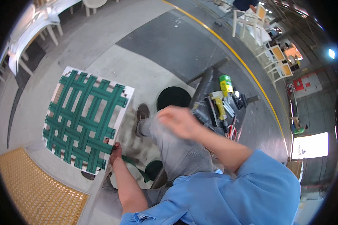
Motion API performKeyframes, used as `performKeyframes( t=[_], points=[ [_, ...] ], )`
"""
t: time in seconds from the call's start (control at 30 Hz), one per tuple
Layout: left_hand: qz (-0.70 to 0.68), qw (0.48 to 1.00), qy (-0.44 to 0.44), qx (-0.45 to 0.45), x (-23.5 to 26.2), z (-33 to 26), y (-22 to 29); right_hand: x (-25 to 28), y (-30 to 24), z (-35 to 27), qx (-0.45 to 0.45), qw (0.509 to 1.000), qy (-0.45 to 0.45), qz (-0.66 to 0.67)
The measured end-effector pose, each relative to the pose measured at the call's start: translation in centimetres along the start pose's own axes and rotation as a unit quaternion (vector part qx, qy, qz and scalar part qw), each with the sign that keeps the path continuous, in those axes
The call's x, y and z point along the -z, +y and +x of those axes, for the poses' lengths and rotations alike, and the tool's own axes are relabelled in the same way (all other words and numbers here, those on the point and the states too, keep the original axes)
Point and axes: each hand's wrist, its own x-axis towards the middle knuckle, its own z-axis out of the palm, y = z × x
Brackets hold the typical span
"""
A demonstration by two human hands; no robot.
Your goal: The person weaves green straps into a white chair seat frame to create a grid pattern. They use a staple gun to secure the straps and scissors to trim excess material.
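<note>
My left hand (115, 151) grips the lower right edge of a white seat frame (65, 73) that is woven with crossing green webbing straps (87, 119). The frame is held tilted up off the floor at the left. My right hand (179, 120) is raised and blurred in the middle of the view, above my grey trouser knee (165, 135), and I see nothing in it. My brown shoe (141, 114) rests on the concrete just left of that knee.
A dark tool tray (209, 80) to the right holds a yellow tool (220, 108), a green box (225, 83) and red-handled scissors (232, 131). A round black stool top (173, 98) is beside it. A woven cane panel (33, 187) lies at lower left. White chairs (248, 20) stand behind.
</note>
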Motion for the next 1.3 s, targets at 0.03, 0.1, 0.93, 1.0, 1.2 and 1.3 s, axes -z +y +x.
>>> performKeyframes(
  t=[0.03, 0.1, 0.93, 1.0, 1.2, 1.3],
  points=[
    [-0.021, 0.992, -0.12, 0.029, 0.1, 0.3, 1.4, 4.0, 1.2, -1.0, -0.011, 0.997, 0.062, -0.04],
    [-0.08, 0.993, -0.044, 0.079, -0.3, 0.1, -1.2, 12.8, 7.3, -5.4, -0.162, 0.936, 0.188, -0.25],
    [-0.061, 0.997, -0.018, 0.038, -0.5, -1.5, -0.5, 2.3, -7.9, -0.5, -0.266, 0.939, -0.087, 0.2],
    [-0.053, 0.998, -0.026, 0.036, -0.7, -1.6, -0.1, -3.2, -9.6, 1.4, -0.26, 0.914, -0.229, 0.209],
    [-0.068, 0.993, -0.075, 0.063, -0.4, -1.4, 0.0, -13.6, -10.1, 4.0, -0.254, 0.911, -0.295, 0.136],
    [-0.113, 0.986, -0.071, 0.096, 0.5, -0.9, 0.2, -14.8, -10.3, 4.4, -0.235, 0.919, -0.305, 0.09]
  ],
)
